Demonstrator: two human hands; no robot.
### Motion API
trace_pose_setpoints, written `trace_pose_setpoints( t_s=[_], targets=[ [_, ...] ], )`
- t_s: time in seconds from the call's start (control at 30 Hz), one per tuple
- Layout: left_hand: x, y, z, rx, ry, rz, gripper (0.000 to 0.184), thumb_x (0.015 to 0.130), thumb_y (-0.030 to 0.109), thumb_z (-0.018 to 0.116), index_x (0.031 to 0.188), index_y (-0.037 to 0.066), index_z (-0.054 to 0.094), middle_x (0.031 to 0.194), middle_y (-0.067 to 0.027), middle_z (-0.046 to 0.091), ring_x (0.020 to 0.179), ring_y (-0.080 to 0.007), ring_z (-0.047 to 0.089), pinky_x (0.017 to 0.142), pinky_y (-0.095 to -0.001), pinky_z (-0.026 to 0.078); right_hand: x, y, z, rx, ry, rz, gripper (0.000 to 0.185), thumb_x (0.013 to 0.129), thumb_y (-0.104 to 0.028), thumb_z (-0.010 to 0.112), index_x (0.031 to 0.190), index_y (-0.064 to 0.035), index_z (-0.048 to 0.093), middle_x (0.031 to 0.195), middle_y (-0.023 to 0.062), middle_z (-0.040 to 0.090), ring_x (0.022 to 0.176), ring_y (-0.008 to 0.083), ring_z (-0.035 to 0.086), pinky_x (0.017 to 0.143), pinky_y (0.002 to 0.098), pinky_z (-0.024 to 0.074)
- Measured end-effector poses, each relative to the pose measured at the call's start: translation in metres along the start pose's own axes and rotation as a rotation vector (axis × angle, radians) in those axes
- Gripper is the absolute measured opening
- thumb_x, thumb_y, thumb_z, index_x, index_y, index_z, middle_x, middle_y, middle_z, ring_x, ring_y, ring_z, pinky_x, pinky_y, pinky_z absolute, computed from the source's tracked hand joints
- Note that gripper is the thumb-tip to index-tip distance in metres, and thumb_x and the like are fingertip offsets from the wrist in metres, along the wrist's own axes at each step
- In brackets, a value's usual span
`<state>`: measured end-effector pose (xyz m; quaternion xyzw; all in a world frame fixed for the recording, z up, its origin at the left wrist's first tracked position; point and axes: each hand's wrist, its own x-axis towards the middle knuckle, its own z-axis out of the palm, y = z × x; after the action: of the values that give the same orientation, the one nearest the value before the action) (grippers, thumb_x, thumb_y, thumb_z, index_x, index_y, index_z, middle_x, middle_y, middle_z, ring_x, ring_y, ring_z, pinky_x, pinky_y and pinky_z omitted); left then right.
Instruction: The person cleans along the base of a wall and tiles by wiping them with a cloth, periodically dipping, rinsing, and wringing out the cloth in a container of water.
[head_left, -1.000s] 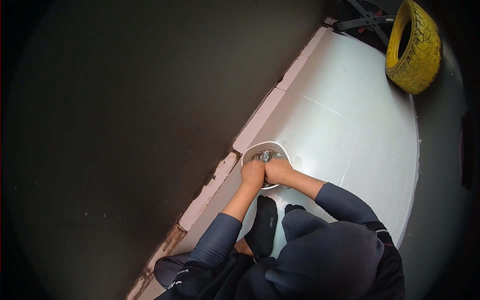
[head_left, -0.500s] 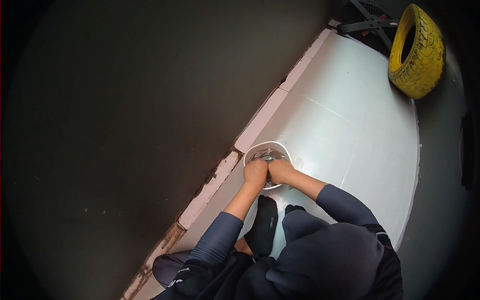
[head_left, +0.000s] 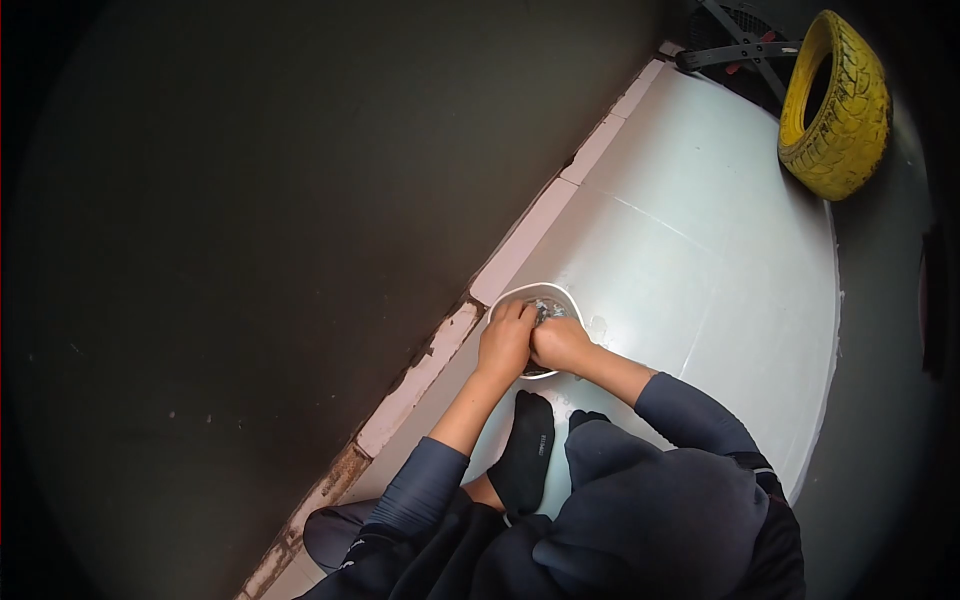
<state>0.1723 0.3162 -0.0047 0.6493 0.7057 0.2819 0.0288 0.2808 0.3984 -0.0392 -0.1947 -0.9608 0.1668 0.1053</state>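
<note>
A small white tub (head_left: 533,289) stands on the pale floor in front of my feet. Dark, wet-looking contents with glints of liquid or froth (head_left: 550,304) lie inside it; their kind is not clear. Over the tub's left part is my left hand (head_left: 506,340), palm down, its fingers stretched forward and slightly apart. My right hand (head_left: 562,343) is closed beside it, knuckles up, inside the rim and touching or nearly touching the left hand. Whatever the right fingers grip is hidden beneath the hand.
My feet in black socks (head_left: 526,445) are just this side of the tub. A broken, pinkish ledge (head_left: 525,235) runs diagonally along the left, with a dark surface beyond it. A yellow tyre (head_left: 850,110) and a black metal frame (head_left: 745,50) stand at the far right.
My left hand has loosened from a fist, and its fingers have stretched forward towards the tub's far rim. The right hand has stayed closed with a slight shift left. The tub has not moved.
</note>
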Motion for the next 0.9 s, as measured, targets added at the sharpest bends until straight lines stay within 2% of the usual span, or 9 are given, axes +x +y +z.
trace_pose_setpoints(
  t_s=[0.13, 0.2, 0.33, 0.4, 0.5, 0.6, 0.7, 0.83, 0.9],
  targets=[
    [0.006, -0.003, -0.006, -0.006, 0.048, 0.024, 0.031, 0.068, -0.002, 0.053, 0.098, 0.004, 0.058, 0.105, -0.0124, 0.056, 0.101, -0.0321, 0.052, 0.083, -0.0393, 0.045, -0.002, -0.006, -0.010, -0.028, 0.026, -0.001, 0.026, 0.073, -0.025, 0.058, 0.058, -0.0050, 0.064, 0.059, 0.0180, 0.060, 0.056, 0.0352, 0.061, 0.056, 0.0437, 0.0502],
    [0.008, -0.005, -0.009, 0.009, 0.049, 0.045, 0.032, 0.070, 0.000, 0.055, 0.101, 0.006, 0.059, 0.108, -0.0105, 0.056, 0.110, -0.0293, 0.049, 0.097, -0.0442, 0.037, -0.001, -0.006, -0.011, -0.023, 0.025, -0.021, 0.025, 0.073, -0.024, 0.056, 0.058, -0.0055, 0.064, 0.059, 0.0180, 0.060, 0.055, 0.0349, 0.060, 0.055, 0.0436, 0.0500],
    [0.007, -0.002, -0.013, 0.055, 0.066, 0.046, 0.032, 0.069, -0.003, 0.052, 0.100, 0.006, 0.059, 0.110, -0.0092, 0.056, 0.115, -0.0294, 0.046, 0.100, -0.0496, 0.032, -0.002, -0.003, -0.008, -0.002, 0.071, -0.060, 0.021, 0.069, -0.023, 0.058, 0.059, -0.0052, 0.063, 0.056, 0.0176, 0.058, 0.051, 0.0350, 0.058, 0.052, 0.0441, 0.0490],
    [0.006, 0.002, -0.018, 0.067, 0.045, 0.020, 0.031, 0.072, -0.002, 0.053, 0.101, 0.008, 0.060, 0.115, -0.0071, 0.055, 0.122, -0.0277, 0.041, 0.102, -0.0584, 0.023, -0.001, -0.003, -0.007, 0.026, 0.167, -0.098, 0.022, 0.070, -0.023, 0.057, 0.059, -0.0059, 0.063, 0.055, 0.0172, 0.058, 0.051, 0.0348, 0.058, 0.052, 0.0441, 0.0488],
    [-0.001, 0.006, -0.033, 0.049, 0.065, 0.028, 0.028, 0.076, 0.000, 0.053, 0.102, 0.009, 0.059, 0.119, -0.0069, 0.053, 0.124, -0.0275, 0.039, 0.102, -0.0610, 0.021, -0.002, -0.005, -0.010, 0.014, 0.094, -0.062, 0.025, 0.073, -0.024, 0.055, 0.058, -0.0062, 0.064, 0.054, 0.0170, 0.058, 0.050, 0.0350, 0.058, 0.052, 0.0443, 0.0484],
    [-0.018, 0.004, -0.051, 0.050, 0.071, 0.020, 0.032, 0.075, 0.004, 0.056, 0.106, 0.009, 0.058, 0.121, -0.0078, 0.051, 0.126, -0.0268, 0.036, 0.102, -0.0611, 0.019, -0.001, -0.010, -0.016, -0.014, 0.061, -0.064, 0.036, 0.081, -0.030, 0.052, 0.058, -0.0056, 0.065, 0.054, 0.0177, 0.058, 0.050, 0.0345, 0.059, 0.052, 0.0443, 0.0488],
    [-0.045, -0.001, -0.068, 0.036, 0.081, -0.041, 0.029, 0.078, 0.005, 0.056, 0.107, 0.010, 0.058, 0.122, -0.0072, 0.051, 0.127, -0.0265, 0.036, 0.103, -0.0596, 0.019, 0.000, -0.009, -0.016, -0.033, 0.044, -0.092, 0.037, 0.083, -0.030, 0.051, 0.058, -0.0064, 0.065, 0.053, 0.0175, 0.057, 0.049, 0.0342, 0.058, 0.052, 0.0445, 0.0482],
    [-0.092, -0.016, -0.089, 0.008, 0.123, -0.151, 0.027, 0.079, 0.007, 0.056, 0.106, 0.009, 0.059, 0.122, -0.0072, 0.052, 0.127, -0.0265, 0.036, 0.104, -0.0570, 0.019, 0.000, -0.014, -0.018, -0.050, 0.058, -0.121, 0.037, 0.083, -0.030, 0.051, 0.057, -0.0063, 0.064, 0.053, 0.0176, 0.057, 0.048, 0.0342, 0.057, 0.050, 0.0445, 0.0474],
    [-0.119, -0.025, -0.097, -0.005, 0.139, -0.231, 0.025, 0.080, 0.009, 0.055, 0.105, 0.009, 0.060, 0.121, -0.0072, 0.052, 0.127, -0.0263, 0.036, 0.104, -0.0552, 0.020, -0.001, -0.017, -0.021, -0.049, 0.094, -0.047, 0.028, 0.082, -0.025, 0.055, 0.063, -0.0059, 0.062, 0.056, 0.0144, 0.058, 0.052, 0.0316, 0.058, 0.050, 0.0437, 0.0465]
  ],
)
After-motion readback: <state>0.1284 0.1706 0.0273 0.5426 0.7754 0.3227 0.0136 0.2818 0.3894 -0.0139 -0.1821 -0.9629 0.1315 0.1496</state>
